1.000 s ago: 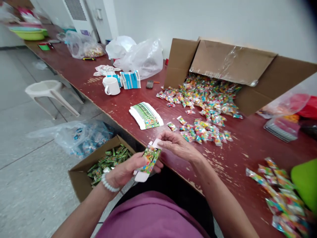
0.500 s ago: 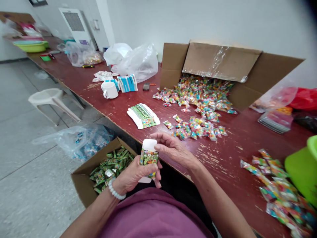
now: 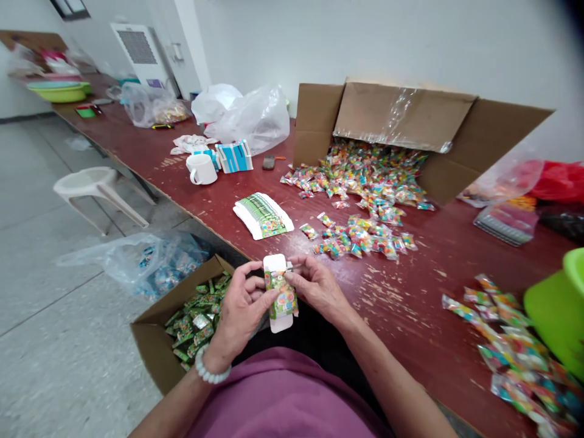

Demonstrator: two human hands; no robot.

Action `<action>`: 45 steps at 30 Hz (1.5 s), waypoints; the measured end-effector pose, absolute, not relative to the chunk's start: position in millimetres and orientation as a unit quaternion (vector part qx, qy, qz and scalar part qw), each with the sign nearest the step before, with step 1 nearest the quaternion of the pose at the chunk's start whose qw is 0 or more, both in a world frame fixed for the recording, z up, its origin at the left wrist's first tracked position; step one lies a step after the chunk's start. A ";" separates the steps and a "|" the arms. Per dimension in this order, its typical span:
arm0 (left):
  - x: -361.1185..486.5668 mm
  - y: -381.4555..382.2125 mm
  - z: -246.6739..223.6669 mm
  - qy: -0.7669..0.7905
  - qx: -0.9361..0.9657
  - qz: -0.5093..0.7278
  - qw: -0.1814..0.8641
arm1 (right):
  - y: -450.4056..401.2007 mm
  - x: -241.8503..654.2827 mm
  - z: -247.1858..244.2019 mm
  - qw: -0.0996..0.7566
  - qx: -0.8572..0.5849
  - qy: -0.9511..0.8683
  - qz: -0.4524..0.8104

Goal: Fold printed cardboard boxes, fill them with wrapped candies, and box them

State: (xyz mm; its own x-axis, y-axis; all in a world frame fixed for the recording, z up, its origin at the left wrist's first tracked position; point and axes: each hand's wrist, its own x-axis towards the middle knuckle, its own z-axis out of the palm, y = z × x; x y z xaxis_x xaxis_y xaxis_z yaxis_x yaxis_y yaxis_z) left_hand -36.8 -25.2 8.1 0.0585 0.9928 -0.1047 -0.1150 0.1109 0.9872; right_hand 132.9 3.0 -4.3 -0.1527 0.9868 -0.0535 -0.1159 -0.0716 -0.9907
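Between my hands, above my lap at the table's edge, is a small green printed candy box (image 3: 281,294) with white flaps extended at its top and bottom. My left hand (image 3: 249,301) grips its left side, thumb on the front. On the right side, my right hand (image 3: 316,286) pinches the upper edge with thumb and fingers. A fanned stack of flat green-and-white cartons (image 3: 263,216) lies on the table just beyond. To its right is a loose pile of small wrapped candies (image 3: 365,236).
A tipped cardboard box (image 3: 406,115) spills wrapped candies onto the red table (image 3: 392,304). Below left, an open carton (image 3: 152,347) holds many green boxes. A white mug (image 3: 203,170) stands farther back, a green tub (image 3: 556,310) at right, and a white stool (image 3: 91,179) on the floor.
My right hand has closed onto the box's right side. The box has turned, and its lower white flap now shows fully. My left hand has shifted its hold to the left side.
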 end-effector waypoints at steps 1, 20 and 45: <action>-35.6 -27.3 6.9 0.486 0.456 0.499 0.554 | 2.0 131.4 -5.0 0.486 -0.438 -0.473 0.590; -38.7 -22.5 3.9 0.464 0.488 0.434 0.599 | 4.6 140.2 -17.2 0.491 -0.381 -0.455 0.637; -30.7 -21.3 0.6 0.444 0.428 0.330 0.715 | 2.4 138.8 1.7 0.417 -0.422 -0.505 0.627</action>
